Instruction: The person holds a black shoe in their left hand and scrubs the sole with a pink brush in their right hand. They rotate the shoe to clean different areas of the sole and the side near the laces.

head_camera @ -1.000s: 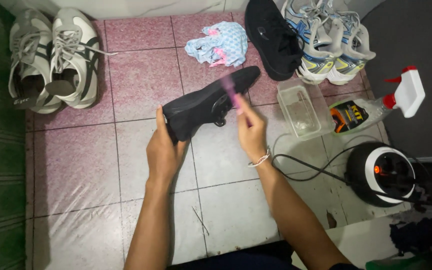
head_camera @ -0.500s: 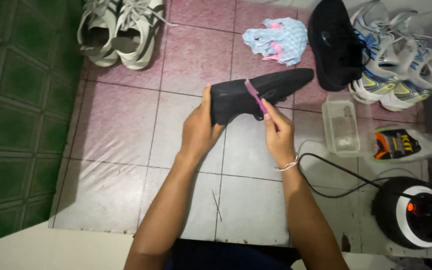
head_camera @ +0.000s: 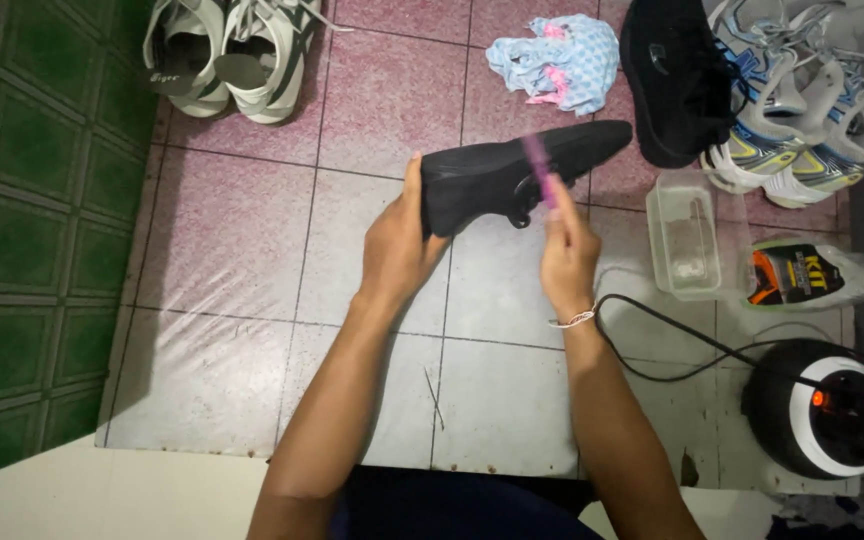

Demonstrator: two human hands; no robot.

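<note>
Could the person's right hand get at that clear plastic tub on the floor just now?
Probably yes, but the right hand is holding a pink brush; the clear plastic tub lies just beside it, nothing between.

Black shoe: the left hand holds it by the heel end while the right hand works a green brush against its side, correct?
Not quite. The brush is pink, not green, as the head view shows. The rest stands: the left hand holds the black shoe by its heel end, and the right hand works the brush against its side.
</note>
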